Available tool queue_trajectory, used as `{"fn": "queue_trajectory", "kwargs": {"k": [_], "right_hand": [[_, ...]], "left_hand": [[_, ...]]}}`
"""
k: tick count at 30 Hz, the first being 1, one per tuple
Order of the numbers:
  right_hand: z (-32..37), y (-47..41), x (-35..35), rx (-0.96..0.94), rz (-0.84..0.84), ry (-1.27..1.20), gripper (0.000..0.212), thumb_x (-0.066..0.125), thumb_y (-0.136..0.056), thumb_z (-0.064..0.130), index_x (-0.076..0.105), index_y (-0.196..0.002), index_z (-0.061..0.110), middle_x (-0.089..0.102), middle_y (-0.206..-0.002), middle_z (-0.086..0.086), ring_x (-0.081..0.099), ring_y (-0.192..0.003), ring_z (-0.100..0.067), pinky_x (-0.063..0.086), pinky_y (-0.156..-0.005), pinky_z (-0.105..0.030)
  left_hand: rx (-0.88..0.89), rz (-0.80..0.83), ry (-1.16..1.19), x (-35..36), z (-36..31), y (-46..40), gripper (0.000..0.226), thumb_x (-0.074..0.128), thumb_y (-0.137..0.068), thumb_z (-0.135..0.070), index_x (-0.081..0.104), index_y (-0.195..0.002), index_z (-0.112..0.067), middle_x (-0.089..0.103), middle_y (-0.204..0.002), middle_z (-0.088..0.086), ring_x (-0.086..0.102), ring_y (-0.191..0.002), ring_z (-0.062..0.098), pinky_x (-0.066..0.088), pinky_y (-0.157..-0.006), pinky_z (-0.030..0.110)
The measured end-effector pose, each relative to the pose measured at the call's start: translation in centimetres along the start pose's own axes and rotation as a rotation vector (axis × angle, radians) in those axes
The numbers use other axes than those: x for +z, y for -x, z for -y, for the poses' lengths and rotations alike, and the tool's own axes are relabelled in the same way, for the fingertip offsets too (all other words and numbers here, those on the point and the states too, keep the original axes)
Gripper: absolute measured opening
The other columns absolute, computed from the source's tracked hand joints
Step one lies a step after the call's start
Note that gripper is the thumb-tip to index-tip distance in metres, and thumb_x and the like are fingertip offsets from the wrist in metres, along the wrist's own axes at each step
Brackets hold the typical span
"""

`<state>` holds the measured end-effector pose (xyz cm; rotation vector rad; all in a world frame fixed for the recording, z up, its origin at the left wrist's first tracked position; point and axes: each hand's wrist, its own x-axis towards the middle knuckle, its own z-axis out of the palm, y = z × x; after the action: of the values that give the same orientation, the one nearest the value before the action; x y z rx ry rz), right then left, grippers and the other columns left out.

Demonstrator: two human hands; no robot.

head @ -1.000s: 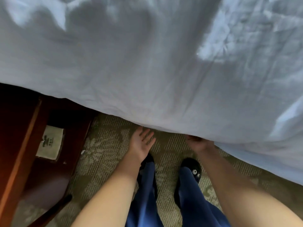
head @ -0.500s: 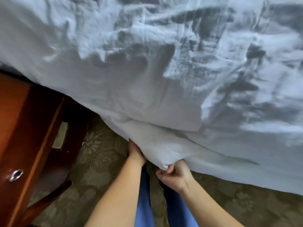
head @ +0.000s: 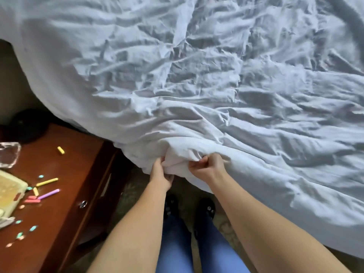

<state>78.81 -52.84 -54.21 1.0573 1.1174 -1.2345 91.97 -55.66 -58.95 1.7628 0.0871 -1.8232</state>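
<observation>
A white, heavily wrinkled bed sheet (head: 206,75) covers the bed and fills most of the view. Its near edge is bunched into a thick fold in front of me. My left hand (head: 160,174) grips that bunched edge from below and from the left, fingers curled into the cloth. My right hand (head: 206,167) grips the same fold just to the right, its knuckles up and the thumb pinching fabric. Both hands are close together at the bed's near edge, above my feet.
A reddish-brown wooden nightstand (head: 65,174) stands at the left, touching the bed's edge. On it lie several coloured chalk sticks (head: 47,182), a glass dish (head: 8,154) and a pale tray (head: 9,192). Patterned carpet (head: 136,186) and my black shoes (head: 206,209) show below.
The view has risen from under the sheet's hem to above the bed. My left hand, open a second ago, now grips the sheet. Both hands have lifted the bunched edge upward.
</observation>
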Motion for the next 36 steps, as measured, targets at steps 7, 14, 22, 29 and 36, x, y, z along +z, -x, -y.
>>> {"fn": "queue_trajectory", "kwargs": {"k": [7, 14, 22, 29, 36], "right_hand": [[1.3, 6.8, -0.2, -0.592, 0.333, 1.289, 0.063, 0.068, -0.080, 0.011, 0.038, -0.136, 0.012, 0.044, -0.127, -0.004, 0.045, -0.114, -0.020, 0.041, -0.089, -0.033], [4.1, 9.9, 0.0, -1.541, -0.019, 1.964, 0.084, 0.059, -0.085, 0.018, 0.008, -0.151, 0.012, 0.023, -0.152, -0.016, 0.026, -0.139, -0.032, 0.022, -0.112, -0.042], [10.4, 19.5, 7.0, -1.751, -0.031, 1.812, 0.021, 0.048, -0.075, 0.005, 0.057, -0.092, 0.014, 0.068, -0.102, -0.016, 0.052, -0.100, -0.035, 0.033, -0.084, -0.033], [13.3, 22.1, 13.1, -1.782, 0.033, 1.583, 0.030, 0.049, -0.073, 0.006, 0.064, -0.097, 0.017, 0.069, -0.095, -0.011, 0.045, -0.106, -0.033, 0.032, -0.077, -0.028], [18.2, 20.9, 20.8, -1.770, -0.272, 1.540, 0.031, 0.045, -0.076, 0.006, 0.062, -0.098, 0.019, 0.071, -0.097, -0.008, 0.056, -0.098, -0.030, 0.027, -0.096, -0.029]], "left_hand": [[0.251, -0.066, -0.213, 5.2, -4.5, 9.4, 0.026, 0.062, -0.076, -0.019, 0.062, -0.101, -0.015, 0.067, -0.093, 0.011, 0.065, -0.080, 0.030, 0.055, -0.063, 0.039], [0.614, 0.047, -0.297, 12.4, -6.5, 17.6, 0.008, 0.064, -0.080, -0.018, 0.059, -0.082, -0.013, 0.059, -0.085, 0.008, 0.057, -0.076, 0.023, 0.045, -0.064, 0.031], [1.133, -0.259, -1.579, 12.8, -10.6, 17.3, 0.072, 0.067, -0.076, -0.043, 0.039, -0.136, -0.017, 0.031, -0.145, 0.010, 0.025, -0.135, 0.031, 0.028, -0.111, 0.041], [1.571, -0.613, -2.106, 13.3, -15.3, 15.0, 0.099, 0.054, -0.085, -0.019, -0.024, -0.144, -0.036, 0.005, -0.150, 0.004, 0.012, -0.135, 0.030, 0.022, -0.108, 0.064], [1.950, -0.413, -2.125, 20.2, -29.5, 15.6, 0.096, 0.047, -0.087, 0.007, -0.007, -0.145, -0.048, 0.017, -0.138, 0.013, 0.045, -0.107, 0.035, 0.049, -0.060, 0.037]]}}
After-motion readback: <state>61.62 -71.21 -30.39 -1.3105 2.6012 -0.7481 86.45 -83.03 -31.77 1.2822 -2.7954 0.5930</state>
